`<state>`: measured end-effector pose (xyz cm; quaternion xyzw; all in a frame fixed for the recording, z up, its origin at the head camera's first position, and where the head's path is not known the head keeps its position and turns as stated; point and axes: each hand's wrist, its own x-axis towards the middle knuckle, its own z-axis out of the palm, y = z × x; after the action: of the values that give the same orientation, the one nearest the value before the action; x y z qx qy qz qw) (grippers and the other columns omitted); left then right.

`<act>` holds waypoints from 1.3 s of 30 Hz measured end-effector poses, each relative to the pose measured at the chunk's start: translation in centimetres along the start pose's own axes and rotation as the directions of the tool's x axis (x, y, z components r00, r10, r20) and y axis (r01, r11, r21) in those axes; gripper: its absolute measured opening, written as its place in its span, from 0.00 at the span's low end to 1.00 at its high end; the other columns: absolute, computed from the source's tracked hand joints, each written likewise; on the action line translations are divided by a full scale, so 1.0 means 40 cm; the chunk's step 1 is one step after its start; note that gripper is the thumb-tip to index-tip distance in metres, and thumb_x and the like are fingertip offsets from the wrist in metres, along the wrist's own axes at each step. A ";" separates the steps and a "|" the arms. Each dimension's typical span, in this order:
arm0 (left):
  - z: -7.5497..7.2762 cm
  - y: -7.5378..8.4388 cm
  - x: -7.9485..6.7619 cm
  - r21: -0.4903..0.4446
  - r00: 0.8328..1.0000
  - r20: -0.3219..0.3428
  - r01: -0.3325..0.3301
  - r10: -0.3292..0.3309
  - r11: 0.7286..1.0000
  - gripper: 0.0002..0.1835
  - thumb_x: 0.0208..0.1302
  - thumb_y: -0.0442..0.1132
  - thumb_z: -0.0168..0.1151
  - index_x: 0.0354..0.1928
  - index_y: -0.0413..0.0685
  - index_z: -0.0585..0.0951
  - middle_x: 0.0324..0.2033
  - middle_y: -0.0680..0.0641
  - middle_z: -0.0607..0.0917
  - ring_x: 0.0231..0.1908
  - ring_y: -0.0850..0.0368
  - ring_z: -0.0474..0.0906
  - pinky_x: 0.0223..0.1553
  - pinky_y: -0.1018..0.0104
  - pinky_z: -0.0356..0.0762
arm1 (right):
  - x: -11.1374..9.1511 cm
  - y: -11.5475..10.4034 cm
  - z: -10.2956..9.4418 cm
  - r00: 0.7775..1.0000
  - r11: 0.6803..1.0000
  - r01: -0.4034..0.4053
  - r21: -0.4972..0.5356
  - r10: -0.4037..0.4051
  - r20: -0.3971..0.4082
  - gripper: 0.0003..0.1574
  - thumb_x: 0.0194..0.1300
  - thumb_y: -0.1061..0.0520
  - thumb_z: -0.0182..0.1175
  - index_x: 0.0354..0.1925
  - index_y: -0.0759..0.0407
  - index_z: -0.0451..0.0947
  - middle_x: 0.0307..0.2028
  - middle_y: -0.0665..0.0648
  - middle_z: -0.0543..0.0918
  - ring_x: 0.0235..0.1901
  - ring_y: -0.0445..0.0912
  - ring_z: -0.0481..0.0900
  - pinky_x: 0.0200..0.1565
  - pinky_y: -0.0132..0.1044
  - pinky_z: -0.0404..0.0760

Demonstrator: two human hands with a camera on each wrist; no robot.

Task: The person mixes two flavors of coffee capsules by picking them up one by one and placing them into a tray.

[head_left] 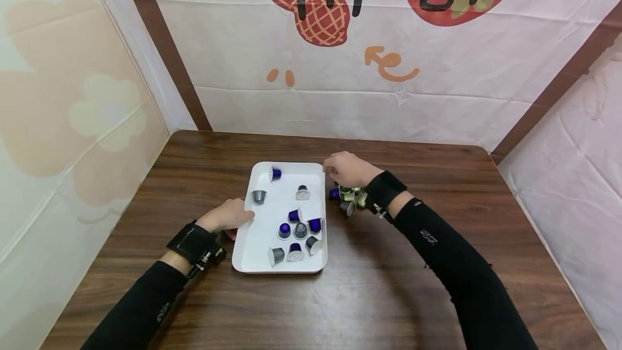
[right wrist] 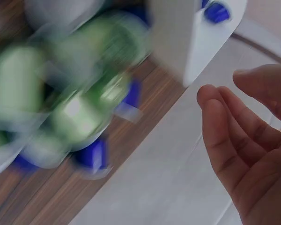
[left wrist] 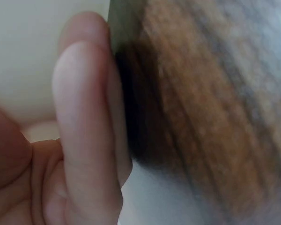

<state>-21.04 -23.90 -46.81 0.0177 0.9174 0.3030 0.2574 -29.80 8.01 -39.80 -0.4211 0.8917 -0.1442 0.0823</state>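
Observation:
A white tray (head_left: 257,231) holds several coffee capsules, some purple, some grey; one grey capsule (head_left: 259,196) lies near its left side. My left hand (head_left: 225,216) grips the tray's left edge, thumb over the rim and other fingers lower down. In the left wrist view its fingers (left wrist: 86,117) lie along the tray's pale side. My right hand (head_left: 351,169) is beside the tray's far right corner, above a pile of capsules. Its thumb and fingertips stand apart in the right wrist view, with nothing between them. Green capsules (right wrist: 79,112) appear blurred there.
Right of the tray, green capsules (head_left: 357,197), a purple capsule (head_left: 335,194) and a dark grey capsule (head_left: 347,208) lie close together, partly hidden by my right wrist. The brown wooden table (head_left: 194,177) meets printed cloth walls (head_left: 340,112) at the back and sides.

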 end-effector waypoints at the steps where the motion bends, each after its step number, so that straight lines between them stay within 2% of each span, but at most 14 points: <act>1: 0.000 -0.001 0.000 0.001 1.000 0.000 0.002 -0.002 1.000 0.16 0.68 0.40 0.45 0.41 0.31 0.76 0.21 0.42 0.80 0.14 0.56 0.78 0.15 0.64 0.79 | -0.016 0.017 -0.003 1.000 1.000 -0.002 -0.003 0.002 -0.004 0.15 0.65 0.67 0.50 0.48 0.64 0.79 0.45 0.60 0.80 0.41 0.48 0.77 0.43 0.40 0.77; 6: -0.002 -0.003 -0.002 0.006 1.000 -0.001 0.005 -0.005 1.000 0.16 0.68 0.40 0.45 0.42 0.31 0.75 0.21 0.42 0.80 0.14 0.56 0.79 0.15 0.64 0.79 | -0.092 0.078 -0.015 0.997 0.997 -0.072 0.000 0.072 0.012 0.13 0.65 0.67 0.51 0.44 0.64 0.80 0.42 0.59 0.80 0.37 0.47 0.74 0.41 0.40 0.75; 12: -0.005 -0.005 -0.002 0.007 1.000 -0.003 0.001 -0.001 1.000 0.17 0.68 0.40 0.45 0.42 0.31 0.75 0.21 0.43 0.80 0.14 0.56 0.79 0.15 0.64 0.79 | -0.156 0.113 -0.016 0.993 0.993 -0.115 -0.010 0.115 0.037 0.11 0.66 0.67 0.52 0.42 0.64 0.80 0.36 0.57 0.78 0.30 0.46 0.69 0.34 0.39 0.68; 17: -0.003 -0.006 -0.001 0.013 1.000 -0.004 -0.001 0.001 1.000 0.18 0.68 0.40 0.45 0.43 0.30 0.75 0.22 0.43 0.80 0.14 0.56 0.79 0.15 0.64 0.79 | -0.193 0.124 0.001 0.989 0.991 -0.132 -0.018 0.133 0.057 0.11 0.64 0.67 0.54 0.43 0.63 0.81 0.39 0.58 0.81 0.31 0.44 0.73 0.34 0.38 0.73; 25: -0.004 -0.004 -0.004 0.001 1.000 -0.003 -0.017 0.017 1.000 0.18 0.68 0.40 0.45 0.42 0.29 0.75 0.22 0.42 0.80 0.15 0.55 0.80 0.16 0.64 0.79 | -0.236 0.117 0.032 0.986 0.987 -0.153 -0.051 0.156 0.064 0.10 0.64 0.63 0.59 0.44 0.64 0.80 0.40 0.59 0.79 0.37 0.47 0.77 0.38 0.40 0.79; 29: -0.004 -0.003 -0.004 -0.001 1.000 0.001 -0.013 0.013 1.000 0.17 0.68 0.40 0.45 0.42 0.29 0.75 0.22 0.42 0.80 0.15 0.55 0.79 0.16 0.64 0.79 | -0.248 0.118 0.052 0.979 0.981 -0.182 -0.060 0.186 0.080 0.10 0.62 0.59 0.62 0.41 0.62 0.80 0.37 0.57 0.78 0.34 0.45 0.75 0.35 0.39 0.77; 39: -0.001 0.003 0.003 0.003 1.000 0.008 0.000 0.000 1.000 0.17 0.68 0.40 0.45 0.42 0.30 0.75 0.22 0.43 0.80 0.15 0.56 0.79 0.16 0.64 0.79 | -0.263 0.150 0.095 0.967 0.972 -0.230 -0.043 0.234 0.101 0.20 0.58 0.55 0.67 0.48 0.61 0.80 0.45 0.58 0.81 0.45 0.51 0.79 0.44 0.42 0.80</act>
<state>-21.20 -23.80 -46.76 0.0195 0.9168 0.3015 0.2610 -26.51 19.06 -45.10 -0.3221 0.9313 -0.0974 0.1391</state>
